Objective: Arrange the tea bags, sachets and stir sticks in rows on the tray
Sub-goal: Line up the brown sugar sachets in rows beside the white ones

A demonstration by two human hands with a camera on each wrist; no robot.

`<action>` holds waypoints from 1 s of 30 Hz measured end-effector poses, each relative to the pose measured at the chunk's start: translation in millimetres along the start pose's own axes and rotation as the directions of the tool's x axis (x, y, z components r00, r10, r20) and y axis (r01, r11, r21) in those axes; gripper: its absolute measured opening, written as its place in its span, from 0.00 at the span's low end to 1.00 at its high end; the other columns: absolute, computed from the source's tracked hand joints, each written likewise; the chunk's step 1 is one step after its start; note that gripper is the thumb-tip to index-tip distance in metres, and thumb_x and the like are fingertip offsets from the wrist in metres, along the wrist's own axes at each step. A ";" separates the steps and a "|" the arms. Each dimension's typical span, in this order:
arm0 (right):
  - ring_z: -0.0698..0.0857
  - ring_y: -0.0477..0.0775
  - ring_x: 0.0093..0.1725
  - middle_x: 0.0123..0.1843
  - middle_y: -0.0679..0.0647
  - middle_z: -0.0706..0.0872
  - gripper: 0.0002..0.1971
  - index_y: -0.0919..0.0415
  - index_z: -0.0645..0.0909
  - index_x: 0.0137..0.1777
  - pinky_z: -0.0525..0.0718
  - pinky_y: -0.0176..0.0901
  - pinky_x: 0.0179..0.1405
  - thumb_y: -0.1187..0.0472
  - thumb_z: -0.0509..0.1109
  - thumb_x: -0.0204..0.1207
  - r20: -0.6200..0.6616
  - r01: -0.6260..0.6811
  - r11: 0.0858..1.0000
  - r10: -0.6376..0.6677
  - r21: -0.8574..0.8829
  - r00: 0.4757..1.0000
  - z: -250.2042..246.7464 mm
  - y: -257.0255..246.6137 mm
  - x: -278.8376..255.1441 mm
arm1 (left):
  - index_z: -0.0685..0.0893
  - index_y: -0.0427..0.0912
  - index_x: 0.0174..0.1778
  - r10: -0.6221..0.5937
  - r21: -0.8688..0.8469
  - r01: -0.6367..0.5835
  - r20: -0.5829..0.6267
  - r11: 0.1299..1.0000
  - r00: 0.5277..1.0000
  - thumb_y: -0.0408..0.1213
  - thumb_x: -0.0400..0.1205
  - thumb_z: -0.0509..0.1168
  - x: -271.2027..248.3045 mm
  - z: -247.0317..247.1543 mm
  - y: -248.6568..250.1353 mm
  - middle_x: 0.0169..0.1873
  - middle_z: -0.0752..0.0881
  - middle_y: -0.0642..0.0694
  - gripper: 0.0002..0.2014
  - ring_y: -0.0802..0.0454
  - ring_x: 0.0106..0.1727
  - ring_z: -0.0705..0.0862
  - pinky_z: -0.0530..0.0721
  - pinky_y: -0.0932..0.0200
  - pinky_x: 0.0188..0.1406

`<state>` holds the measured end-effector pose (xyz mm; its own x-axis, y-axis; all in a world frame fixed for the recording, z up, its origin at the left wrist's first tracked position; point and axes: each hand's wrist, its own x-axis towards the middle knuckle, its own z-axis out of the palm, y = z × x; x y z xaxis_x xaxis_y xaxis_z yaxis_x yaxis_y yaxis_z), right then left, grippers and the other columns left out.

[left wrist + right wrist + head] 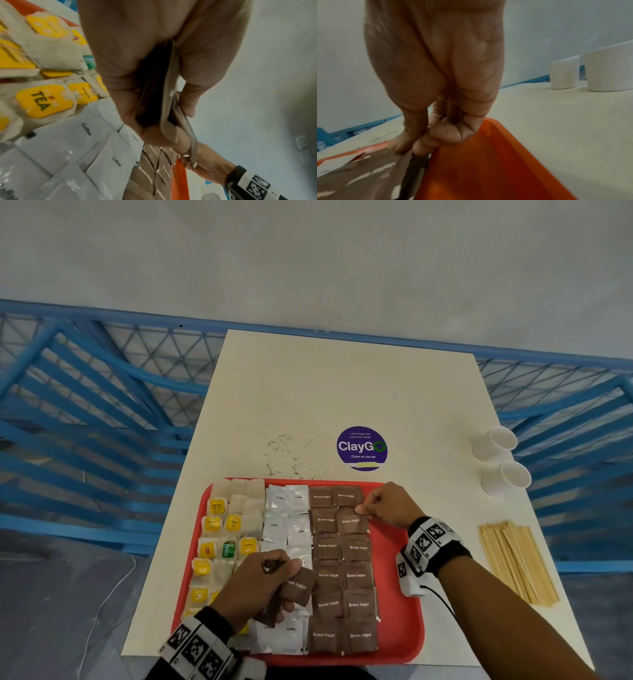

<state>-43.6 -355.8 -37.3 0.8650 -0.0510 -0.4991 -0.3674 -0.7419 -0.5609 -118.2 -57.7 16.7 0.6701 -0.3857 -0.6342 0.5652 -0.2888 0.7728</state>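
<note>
Left hand gripping spare brown sugar sachets over red tray, right hand pinching far-right laid brown sugar sachet, stir sticks right on table

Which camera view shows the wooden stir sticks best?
The head view. The wooden stir sticks lie there in full as a loose pile on the table, right of the red tray. Neither wrist view shows them at all.

The head view looks steeply down on the cream square counter and red plastic tray. Each wrist view sits close behind its fingers, low over that tray, which all three share.
</note>
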 end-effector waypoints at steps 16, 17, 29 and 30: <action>0.88 0.45 0.43 0.43 0.46 0.91 0.18 0.49 0.88 0.44 0.86 0.42 0.47 0.35 0.71 0.73 -0.094 0.130 0.920 -0.102 0.371 0.990 34.7 -45.0 -96.3 | 0.85 0.36 0.45 0.040 -0.265 -0.033 0.020 0.964 0.999 0.40 0.84 0.68 13.8 2.8 17.7 0.39 0.88 0.27 0.10 0.37 0.37 0.86 0.86 0.52 0.32; 0.89 0.44 0.43 0.44 0.46 0.92 0.18 0.48 0.89 0.45 0.87 0.44 0.48 0.34 0.72 0.73 -0.058 0.153 0.891 -0.142 0.428 0.988 36.8 -54.7 -109.1 | 0.85 0.34 0.46 0.053 -0.247 -0.046 0.021 0.968 0.998 0.41 0.84 0.68 14.3 7.1 21.2 0.38 0.88 0.28 0.12 0.38 0.36 0.86 0.86 0.51 0.32; 0.83 0.49 0.30 0.33 0.56 0.89 0.08 0.64 0.88 0.44 0.79 0.40 0.30 0.59 0.79 0.75 -0.121 0.104 0.649 -0.018 0.754 0.993 48.8 -49.1 -153.5 | 0.82 0.32 0.38 0.164 -0.075 -0.169 -0.074 0.983 0.984 0.46 0.79 0.74 10.6 31.5 28.7 0.29 0.86 0.31 0.18 0.43 0.21 0.82 0.81 0.58 0.23; 0.82 0.48 0.29 0.33 0.56 0.88 0.07 0.66 0.87 0.43 0.79 0.39 0.29 0.61 0.79 0.74 -0.081 0.068 0.656 -0.010 0.751 0.997 52.6 -45.4 -154.0 | 0.82 0.33 0.37 0.150 -0.075 -0.155 -0.064 0.985 0.987 0.47 0.79 0.74 9.6 31.9 24.5 0.30 0.85 0.29 0.19 0.42 0.21 0.82 0.81 0.58 0.23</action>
<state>-178.1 -279.1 30.3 0.8934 -0.0982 -0.4384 -0.4394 0.0119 -0.8982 -113.3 -96.4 30.4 0.7769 -0.3674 -0.5113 0.4892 -0.1588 0.8576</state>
